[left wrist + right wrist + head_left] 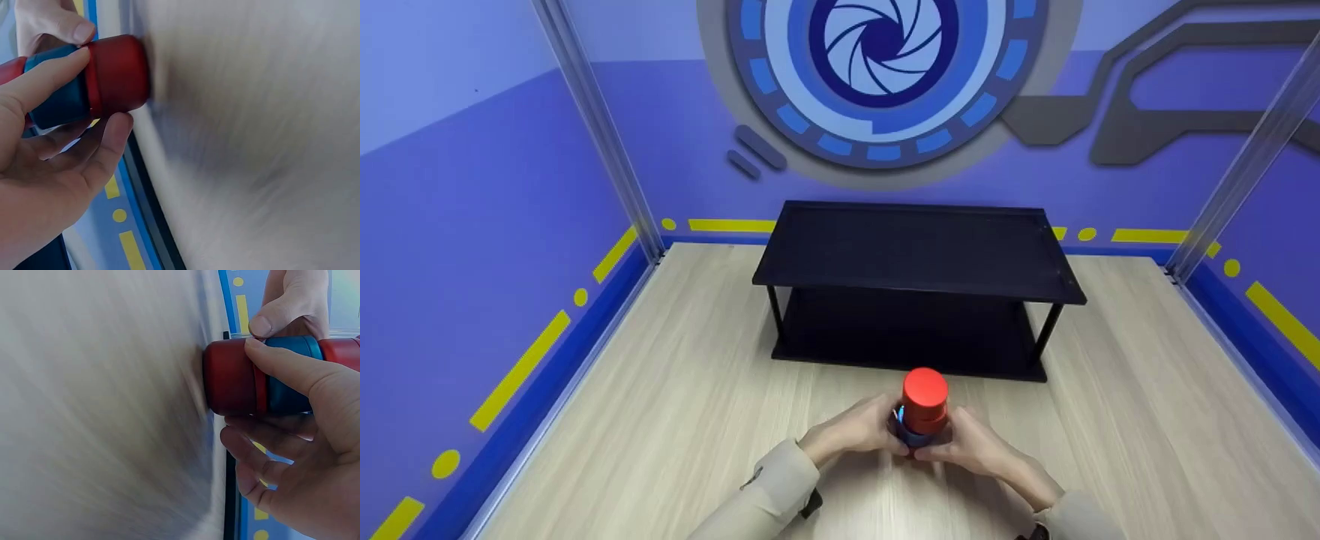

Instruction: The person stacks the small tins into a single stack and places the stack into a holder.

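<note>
Both hands hold a red and blue bottle (925,394) upright near the front middle of the table. Its top is a smooth red cap, with a blue band around the middle and a red base (118,73) close to the wood. My left hand (864,429) grips the left side, thumb across the blue band and fingers curled beneath it in the left wrist view. On the opposite side my right hand (976,444) grips it too; in the right wrist view its thumb (281,363) lies along the blue and red parts. The palms hide part of the body.
Behind the bottle stands a black two-tier shelf (915,251) on thin posts, its lower board (900,330) near the table. Blue-purple panels (495,247) with metal corner posts (604,135) enclose the wooden table (660,405) at the left, back and right.
</note>
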Demonstrator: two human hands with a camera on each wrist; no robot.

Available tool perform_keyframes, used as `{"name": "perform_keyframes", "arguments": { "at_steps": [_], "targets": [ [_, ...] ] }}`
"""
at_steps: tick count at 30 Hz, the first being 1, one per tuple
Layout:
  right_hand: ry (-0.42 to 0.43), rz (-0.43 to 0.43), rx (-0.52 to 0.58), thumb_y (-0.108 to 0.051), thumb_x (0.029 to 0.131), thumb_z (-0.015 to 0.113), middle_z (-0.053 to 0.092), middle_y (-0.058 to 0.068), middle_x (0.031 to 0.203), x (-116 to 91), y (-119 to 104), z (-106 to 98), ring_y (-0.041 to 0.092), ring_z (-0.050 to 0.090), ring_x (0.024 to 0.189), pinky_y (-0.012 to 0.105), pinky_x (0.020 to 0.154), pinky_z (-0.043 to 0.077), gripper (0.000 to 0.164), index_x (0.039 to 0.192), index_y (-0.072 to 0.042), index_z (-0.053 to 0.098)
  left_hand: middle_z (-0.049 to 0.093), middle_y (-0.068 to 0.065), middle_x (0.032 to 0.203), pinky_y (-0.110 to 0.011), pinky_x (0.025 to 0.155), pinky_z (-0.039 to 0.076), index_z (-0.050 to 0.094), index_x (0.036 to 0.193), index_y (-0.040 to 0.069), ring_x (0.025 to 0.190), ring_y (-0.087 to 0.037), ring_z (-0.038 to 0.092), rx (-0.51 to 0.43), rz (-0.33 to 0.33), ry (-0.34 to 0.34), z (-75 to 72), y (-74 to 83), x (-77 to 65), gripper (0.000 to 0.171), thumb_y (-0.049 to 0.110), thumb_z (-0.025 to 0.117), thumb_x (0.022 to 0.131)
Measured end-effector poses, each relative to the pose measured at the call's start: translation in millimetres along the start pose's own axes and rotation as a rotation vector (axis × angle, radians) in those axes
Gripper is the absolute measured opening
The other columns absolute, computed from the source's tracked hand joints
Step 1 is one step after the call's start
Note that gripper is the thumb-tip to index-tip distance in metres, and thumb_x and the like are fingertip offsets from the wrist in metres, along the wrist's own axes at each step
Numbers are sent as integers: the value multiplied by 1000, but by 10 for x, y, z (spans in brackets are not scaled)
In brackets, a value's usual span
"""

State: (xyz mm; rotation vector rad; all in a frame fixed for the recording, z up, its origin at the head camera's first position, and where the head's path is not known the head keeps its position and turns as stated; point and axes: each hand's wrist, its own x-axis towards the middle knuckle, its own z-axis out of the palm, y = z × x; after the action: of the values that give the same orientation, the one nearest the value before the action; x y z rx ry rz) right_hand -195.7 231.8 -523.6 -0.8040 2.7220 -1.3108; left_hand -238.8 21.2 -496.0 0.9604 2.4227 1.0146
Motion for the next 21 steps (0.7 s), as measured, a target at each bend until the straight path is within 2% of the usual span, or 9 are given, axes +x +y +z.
{"name": "perform_keyframes", "arguments": {
  "at_steps": [6, 10, 13, 17, 21],
  "targets": [
    [9, 35, 15, -28, 76, 81, 70, 4, 116, 13, 18, 8, 17, 67, 104, 32, 91, 52, 53, 121, -11, 60, 67, 1, 108, -24, 85, 49, 58, 124, 16, 89, -4, 60, -9, -19, 7, 19, -16, 25, 62, 6, 85, 68],
    [42, 28, -16, -28, 74, 82, 70, 3, 115, 52, 5, -15, 18, 67, 105, 33, 91, 52, 54, 120, -11, 60, 67, 1, 107, -22, 83, 49, 57, 126, 16, 89, -6, 60, -4, -17, -4, -37, 9, 44, 64, 7, 84, 69],
    [80, 22, -56, -30, 72, 84, 71, 1, 114, 105, -32, -68, 16, 66, 105, 34, 90, 51, 54, 118, -13, 62, 66, 1, 106, -20, 79, 49, 58, 123, 15, 90, -9, 61, 30, 28, 8, -115, 35, 70, 60, 8, 84, 70],
    [126, -13, -92, -28, 69, 86, 71, 1, 111, 197, -89, -168, 10, 64, 96, 34, 82, 52, 55, 117, -13, 63, 66, -1, 105, -16, 72, 48, 62, 116, 13, 89, -13, 63, 85, 108, 43, -238, 70, 115, 52, 10, 84, 70],
    [136, -64, -108, -26, 69, 86, 71, 2, 107, 301, -143, -282, 7, 62, 88, 33, 75, 52, 53, 115, -12, 64, 66, -4, 102, -15, 70, 49, 63, 113, 10, 86, -13, 63, 110, 143, 62, -378, 124, 159, 48, 11, 84, 69]
  ]
}}
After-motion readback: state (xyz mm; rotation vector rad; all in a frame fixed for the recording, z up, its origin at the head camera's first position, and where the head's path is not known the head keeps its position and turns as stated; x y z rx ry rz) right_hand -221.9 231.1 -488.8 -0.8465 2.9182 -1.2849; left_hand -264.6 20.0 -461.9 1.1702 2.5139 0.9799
